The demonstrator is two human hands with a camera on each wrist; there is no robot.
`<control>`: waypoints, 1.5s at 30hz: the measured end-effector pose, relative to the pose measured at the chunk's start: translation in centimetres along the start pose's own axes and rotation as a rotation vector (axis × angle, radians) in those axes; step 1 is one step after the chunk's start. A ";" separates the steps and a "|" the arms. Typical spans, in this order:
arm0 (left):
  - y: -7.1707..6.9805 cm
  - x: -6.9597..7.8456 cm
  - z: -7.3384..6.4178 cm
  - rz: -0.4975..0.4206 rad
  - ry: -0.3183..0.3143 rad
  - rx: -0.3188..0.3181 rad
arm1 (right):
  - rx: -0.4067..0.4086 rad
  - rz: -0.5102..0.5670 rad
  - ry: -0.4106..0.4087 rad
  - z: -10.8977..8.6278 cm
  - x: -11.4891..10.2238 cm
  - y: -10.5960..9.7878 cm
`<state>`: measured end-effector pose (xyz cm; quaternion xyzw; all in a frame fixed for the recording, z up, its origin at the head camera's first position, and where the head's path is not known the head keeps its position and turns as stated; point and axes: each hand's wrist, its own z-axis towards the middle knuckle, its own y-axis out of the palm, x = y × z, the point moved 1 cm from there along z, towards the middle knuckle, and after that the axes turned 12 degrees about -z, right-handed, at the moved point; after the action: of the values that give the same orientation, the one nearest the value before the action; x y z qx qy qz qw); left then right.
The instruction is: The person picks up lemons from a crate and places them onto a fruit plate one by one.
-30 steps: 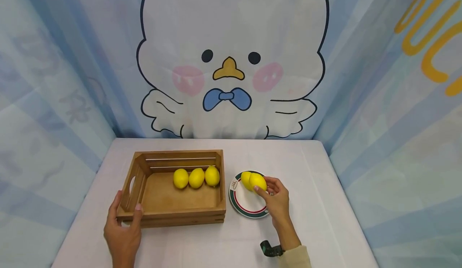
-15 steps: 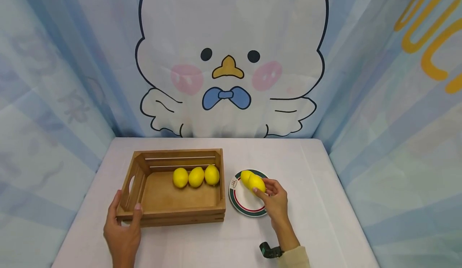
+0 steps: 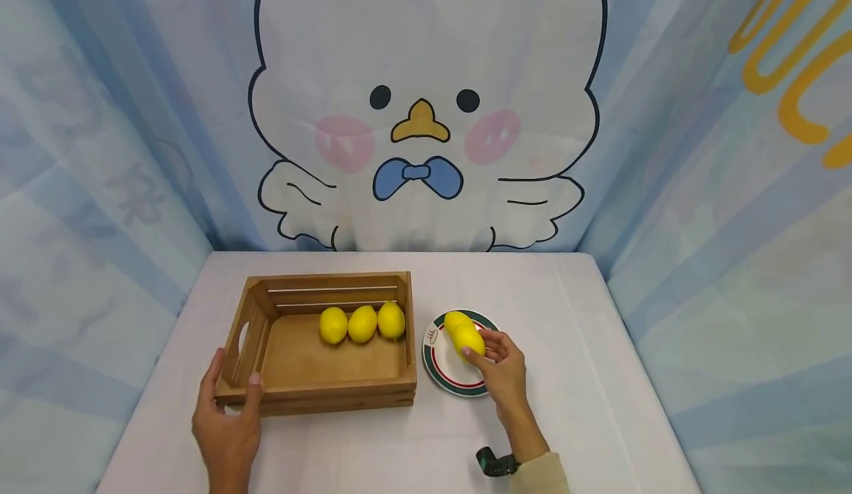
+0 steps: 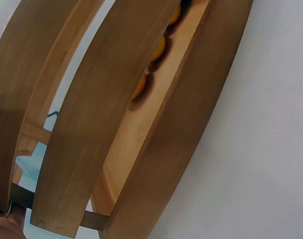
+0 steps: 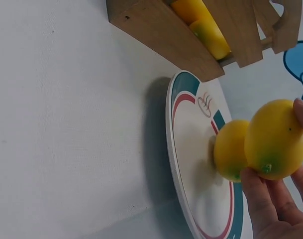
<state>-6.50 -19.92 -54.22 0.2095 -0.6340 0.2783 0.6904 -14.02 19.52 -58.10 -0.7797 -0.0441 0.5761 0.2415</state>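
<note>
My right hand (image 3: 506,372) holds a yellow lemon (image 5: 275,139) between thumb and fingers, over a round plate (image 3: 455,385) with a green and red rim. A second lemon (image 5: 231,150) lies on the plate, partly behind the held one. At the near left corner of a slatted wooden crate (image 3: 333,398), my left hand (image 3: 228,435) grips the end wall, thumb on the front rim. Inside the crate, three lemons (image 3: 362,325) sit in a row toward the right end. The left wrist view shows the crate's slats (image 4: 81,129) close up, with only the hand's edge visible.
A white-covered table (image 3: 566,346) carries the crate and the plate, which stand close side by side. Behind and to both sides hang blue and white curtains (image 3: 719,257), the back one printed with a cartoon duck. A small black device (image 3: 495,463) is strapped to the right wrist.
The right hand and its lemon have shifted slightly left over the plate, covering more of the second lemon. The left hand and crate have stayed put.
</note>
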 end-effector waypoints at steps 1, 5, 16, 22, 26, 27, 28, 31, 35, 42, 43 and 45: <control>0.0 0.0 0.0 0.000 0.001 -0.001 | -0.001 -0.002 0.004 0.0 0.0 0.0; 0.1 0.0 0.0 -0.005 0.007 -0.002 | -0.001 -0.015 0.013 -0.2 0.0 0.2; 0.0 -0.2 0.1 -0.001 0.016 0.007 | -0.003 -0.036 0.016 -0.3 0.3 0.5; -0.1 -0.2 0.1 -0.013 0.031 0.004 | -0.012 -0.040 0.011 -0.6 0.8 0.8; -0.1 -0.2 0.1 -0.010 0.034 0.002 | -0.018 -0.034 0.007 -0.6 1.1 0.9; -0.1 -0.2 0.1 -0.010 0.034 0.003 | -0.017 -0.033 0.006 -0.6 1.1 0.9; -0.1 -0.2 0.1 -0.008 0.032 0.002 | -0.017 -0.032 0.006 -0.6 1.1 0.9; 0.0 -0.3 0.1 -0.004 0.026 0.001 | -0.015 -0.034 0.006 -0.7 1.1 1.0; -0.1 -0.3 0.1 -0.011 0.027 -0.001 | -0.015 -0.040 0.005 -0.8 1.0 1.1; -0.1 -0.2 0.1 -0.019 0.031 -0.004 | -0.002 -0.051 0.011 -0.7 1.2 1.4; -0.1 -0.2 0.1 -0.017 0.031 -0.005 | 0.001 -0.052 0.014 -0.7 1.2 1.5; -0.1 -0.2 0.1 -0.017 0.031 -0.006 | 0.003 -0.055 0.025 -0.6 1.3 1.6</control>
<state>-6.53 -20.04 -54.39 0.2083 -0.6222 0.2737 0.7033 -13.31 18.38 -59.78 -0.7849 -0.0614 0.5596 0.2589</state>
